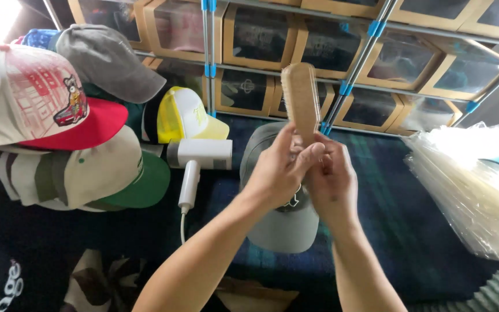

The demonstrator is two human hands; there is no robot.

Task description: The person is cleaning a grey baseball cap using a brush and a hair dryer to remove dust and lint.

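A wooden brush (300, 99) stands upright, its lower end pinched by the left hand (276, 173) and right hand (331, 182), both closed around it, above a grey cap (278, 225). Gripped so low, it might tip and drop onto the cap

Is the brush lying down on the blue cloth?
No, both hands, left hand and right hand, hold the wooden brush upright above the grey cap.

We hold a wooden brush (300, 98) upright, its handle clasped by our left hand (275, 173) and right hand (331, 182), above a grey cap (281, 222). A white handheld dryer (197, 159) lies beside stacked caps (59, 121) at left.
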